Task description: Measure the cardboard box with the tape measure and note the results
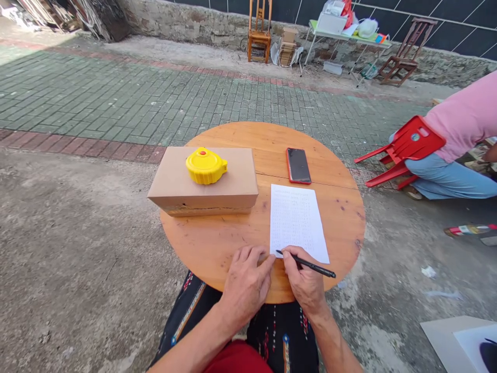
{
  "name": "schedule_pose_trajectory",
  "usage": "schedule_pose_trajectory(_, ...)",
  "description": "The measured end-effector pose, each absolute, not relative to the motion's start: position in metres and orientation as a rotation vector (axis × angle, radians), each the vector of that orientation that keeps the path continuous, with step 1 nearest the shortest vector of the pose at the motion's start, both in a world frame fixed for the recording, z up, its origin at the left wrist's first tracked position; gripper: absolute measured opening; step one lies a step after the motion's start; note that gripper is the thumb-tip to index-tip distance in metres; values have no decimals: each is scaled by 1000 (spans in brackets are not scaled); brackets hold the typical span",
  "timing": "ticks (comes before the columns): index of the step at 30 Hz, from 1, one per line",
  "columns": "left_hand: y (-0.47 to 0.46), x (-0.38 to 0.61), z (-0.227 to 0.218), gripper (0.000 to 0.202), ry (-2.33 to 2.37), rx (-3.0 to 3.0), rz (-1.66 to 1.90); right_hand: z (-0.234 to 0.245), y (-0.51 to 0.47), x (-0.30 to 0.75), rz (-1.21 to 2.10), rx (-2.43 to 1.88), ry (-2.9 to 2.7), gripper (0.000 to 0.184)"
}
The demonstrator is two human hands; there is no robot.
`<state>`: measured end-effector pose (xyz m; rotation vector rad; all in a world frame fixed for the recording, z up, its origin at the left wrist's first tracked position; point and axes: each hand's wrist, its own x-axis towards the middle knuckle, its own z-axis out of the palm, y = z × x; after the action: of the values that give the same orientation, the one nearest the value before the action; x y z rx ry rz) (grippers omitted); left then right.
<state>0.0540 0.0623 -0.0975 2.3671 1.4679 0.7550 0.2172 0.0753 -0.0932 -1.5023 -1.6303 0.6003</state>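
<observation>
1 slim pen (316, 268) over rectangular paper (297, 223)

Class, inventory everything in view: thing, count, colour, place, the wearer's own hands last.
Round table: 1, orange, centre
Cardboard box: 1, brown, table's left
Ribbed case: 1, yellow, on box
Sheet: 1, white, table's right
Phone: 1, black and red, beyond sheet
Pen: 1, black, over sheet
Paving: 1 area, greenish, beyond table
Wall: 1, grey and black, background
Wooden chairs: 2, brown, by wall
Folding table: 1, greenish, by wall
Co-worker: 1, pink and blue, far right
Plastic chair: 1, red, beside co-worker
Apparent bottle: 1, multicoloured, ground, right
Other clutter: uncounted, mixed, wall and ground
Clothing: 2, black and red, lap
Left hand: 1, bare, at sheet's lower left corner
Right hand: 1, bare, holding pen
</observation>
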Motion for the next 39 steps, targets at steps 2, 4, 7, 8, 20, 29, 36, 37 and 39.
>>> schedule_pose_trajectory(2,62,54,-97,34,1466,2363,759,-93,76,217,585,-1507,-1621,20)
schedule_pose_trajectory(4,62,54,-97,34,1465,2365,763,-93,76,217,571,-1511,-1608,20)
schedule_pose_trajectory(7,62,54,-98,34,1465,2367,760,-93,75,218,581,-1503,-1614,21)
schedule_pose_trajectory(8,62,54,-98,34,1466,2368,758,-92,75,218,593,-1501,-1621,21)
schedule_pose_trajectory(20,63,54,-98,34,1460,2364,762,-98,71,220,572,-1520,-1539,21)
schedule_pose_trajectory(29,63,54,-100,36,1459,2374,773,-99,73,219,599,-1530,-1522,20)
schedule_pose_trajectory(36,63,54,-99,34,1459,2370,775,-95,73,219,585,-1524,-1556,22)
schedule_pose_trajectory(37,63,54,-98,34,1461,2370,772,-96,73,219,598,-1525,-1547,22)
schedule_pose_trajectory(39,63,54,-98,34,1466,2374,766,-96,73,219,625,-1531,-1518,22)
